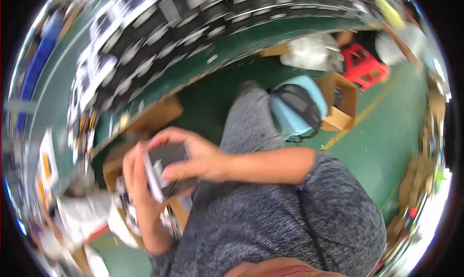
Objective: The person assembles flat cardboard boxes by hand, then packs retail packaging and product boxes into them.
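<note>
A small dark grey box with a white side [170, 154] is held between my two hands in front of my lap. My left hand [137, 178] grips it along its left, white side. From the right, my right hand [205, 157] wraps over it, with the thumb lying across its face and the fingers curled round its far edge. Both hands are closed on the box. Motion blur hides the finer detail of the box.
A long green workbench [193, 64] carries rows of black and white items. Open cardboard boxes [164, 113] sit below its left end. At right stand a light-blue stool [309, 91] with a black strap, a cardboard box [345, 103] and a red stool [365, 69] near another person.
</note>
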The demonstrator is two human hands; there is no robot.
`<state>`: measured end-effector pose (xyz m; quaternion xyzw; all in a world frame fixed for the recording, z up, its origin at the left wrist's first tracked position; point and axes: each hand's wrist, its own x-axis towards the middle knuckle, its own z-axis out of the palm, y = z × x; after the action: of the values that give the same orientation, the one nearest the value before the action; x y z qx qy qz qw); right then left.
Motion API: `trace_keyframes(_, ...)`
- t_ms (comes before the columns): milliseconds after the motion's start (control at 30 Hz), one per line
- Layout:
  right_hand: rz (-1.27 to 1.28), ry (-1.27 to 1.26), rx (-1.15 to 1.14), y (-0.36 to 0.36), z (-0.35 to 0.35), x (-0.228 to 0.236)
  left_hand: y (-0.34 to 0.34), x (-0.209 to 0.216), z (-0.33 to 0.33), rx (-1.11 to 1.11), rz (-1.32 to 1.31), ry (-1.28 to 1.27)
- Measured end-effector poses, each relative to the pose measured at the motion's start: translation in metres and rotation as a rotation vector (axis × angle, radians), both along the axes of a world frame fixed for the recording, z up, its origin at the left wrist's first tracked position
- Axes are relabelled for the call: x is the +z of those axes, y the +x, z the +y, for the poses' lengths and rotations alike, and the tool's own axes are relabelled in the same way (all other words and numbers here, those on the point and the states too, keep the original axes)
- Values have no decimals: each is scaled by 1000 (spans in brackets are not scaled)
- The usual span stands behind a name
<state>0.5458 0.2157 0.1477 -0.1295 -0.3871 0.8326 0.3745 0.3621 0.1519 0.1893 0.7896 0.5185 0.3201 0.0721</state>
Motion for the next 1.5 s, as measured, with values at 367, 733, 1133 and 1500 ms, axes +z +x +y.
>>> trace_keyframes(367, -144, -18, 54, -7, 3, 4, 1, -7, -1, 46, -130, 104)
trace_keyframes(733, -187, -37, 48, -12, 4, -1, -5, -14, -2, 50, -144, 103)
trace_keyframes(1133, -187, -35, 44, -11, 4, -3, -4, -17, -3, 58, -140, 96)
trace_keyframes(1500, 65, -87, 89, -14, 8, -24, -9, -14, 4, 13, -289, -23)
